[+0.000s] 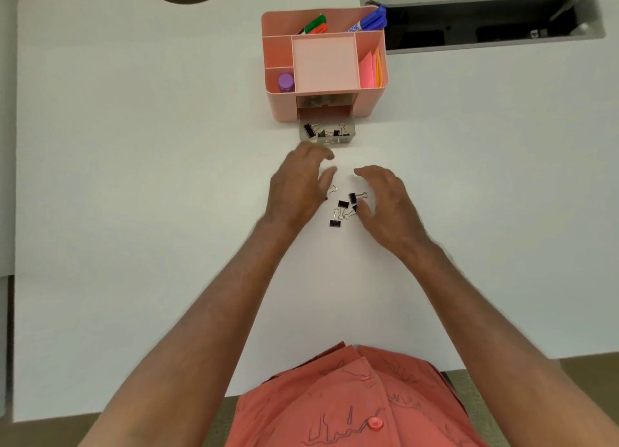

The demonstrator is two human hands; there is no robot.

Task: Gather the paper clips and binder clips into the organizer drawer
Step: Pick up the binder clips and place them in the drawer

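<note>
A pink desk organizer (370,106) stands at the back of the white table, its clear drawer (350,138) pulled out toward me. Several black binder clips (310,130) lie inside the drawer. A loose cluster of black binder clips (343,204) lies on the table between my hands, one (334,223) nearest me. A wire loop (332,189) pokes out beside my left thumb. My left hand (296,187) hovers left of the cluster, fingers spread and slightly blurred. My right hand (388,204) cups the cluster's right side, fingers apart, thumb touching a clip.
The organizer's top holds markers (315,24), a purple-capped tube (285,82) and pink and orange sticky notes (368,70). An open cable recess (482,21) sits in the table at the back right. The table's front edge (134,409) runs near my torso.
</note>
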